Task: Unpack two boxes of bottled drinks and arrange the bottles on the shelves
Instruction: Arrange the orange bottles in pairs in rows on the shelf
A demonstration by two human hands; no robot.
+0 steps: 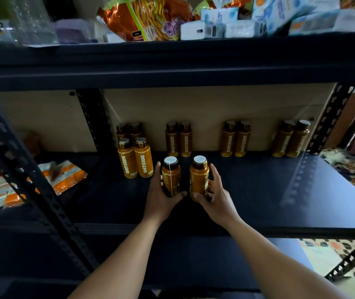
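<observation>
My left hand grips an orange bottle with a white cap, upright over the dark middle shelf. My right hand grips a second orange bottle just to its right. Both sit in front of a pair of the same bottles at the back wall. Several more bottles stand at the left, and further pairs stand at the back and far right.
Orange-and-white packets lie on the neighbouring shelf to the left, behind a black perforated upright. The upper shelf carries snack bags and white-blue cartons. Patterned floor shows at the right.
</observation>
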